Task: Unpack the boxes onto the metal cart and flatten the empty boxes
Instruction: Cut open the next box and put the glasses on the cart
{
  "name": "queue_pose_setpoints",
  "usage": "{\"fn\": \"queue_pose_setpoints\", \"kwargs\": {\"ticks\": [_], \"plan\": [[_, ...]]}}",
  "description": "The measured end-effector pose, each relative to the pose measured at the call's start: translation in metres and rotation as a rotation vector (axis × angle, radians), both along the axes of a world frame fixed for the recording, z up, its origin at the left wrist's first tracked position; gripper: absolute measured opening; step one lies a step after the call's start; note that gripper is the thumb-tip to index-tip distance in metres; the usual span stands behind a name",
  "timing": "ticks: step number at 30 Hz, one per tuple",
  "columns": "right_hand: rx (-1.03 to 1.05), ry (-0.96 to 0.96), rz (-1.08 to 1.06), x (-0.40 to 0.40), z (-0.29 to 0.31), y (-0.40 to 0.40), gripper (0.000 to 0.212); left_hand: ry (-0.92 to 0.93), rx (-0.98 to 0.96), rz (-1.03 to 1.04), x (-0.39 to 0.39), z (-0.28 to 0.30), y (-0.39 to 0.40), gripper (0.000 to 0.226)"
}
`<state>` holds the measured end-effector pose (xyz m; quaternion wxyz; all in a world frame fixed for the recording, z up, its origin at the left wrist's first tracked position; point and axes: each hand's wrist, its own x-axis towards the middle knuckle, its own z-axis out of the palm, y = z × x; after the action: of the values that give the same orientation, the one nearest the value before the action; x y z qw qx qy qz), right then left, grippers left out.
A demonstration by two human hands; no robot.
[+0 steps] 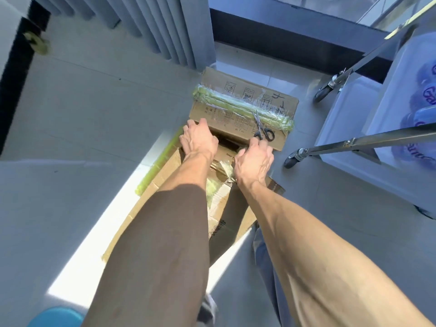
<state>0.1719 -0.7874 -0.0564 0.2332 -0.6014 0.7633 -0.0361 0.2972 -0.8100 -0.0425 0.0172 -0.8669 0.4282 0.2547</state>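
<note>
Both hands reach forward to taped box (243, 107) on floor. Left hand (199, 140) grips near-left edge of box, fingers curled over it. Right hand (254, 159) grips near edge too, just below scissors (262, 128) lying on box top. Flattened cardboard (165, 208) lies under both forearms. Metal cart (354, 142) stands right of right hand, bottles (422, 119) on its shelf.
</note>
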Motion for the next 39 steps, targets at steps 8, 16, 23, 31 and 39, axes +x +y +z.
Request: {"fn": "queue_pose_setpoints", "kwargs": {"ticks": [8,16,23,31,39], "plan": [[-0.058,-0.017,-0.124,0.036,0.058,0.086,0.024,-0.085,-0.211,-0.109,0.042,0.028,0.13,0.033],[0.119,0.075,0.295,0.085,0.061,0.225,0.024,0.007,0.114,-0.157,0.058,0.029,0.251,0.031],[0.193,0.223,0.685,0.086,0.037,0.252,0.037,0.028,0.305,-0.043,0.066,-0.025,0.304,0.06],[0.164,0.445,0.923,0.098,0.03,0.253,0.036,-0.067,0.239,-0.008,0.056,-0.041,0.31,0.067],[0.265,0.568,0.906,0.103,0.039,0.234,0.024,-0.076,0.266,-0.052,0.056,-0.027,0.303,0.098]]}}
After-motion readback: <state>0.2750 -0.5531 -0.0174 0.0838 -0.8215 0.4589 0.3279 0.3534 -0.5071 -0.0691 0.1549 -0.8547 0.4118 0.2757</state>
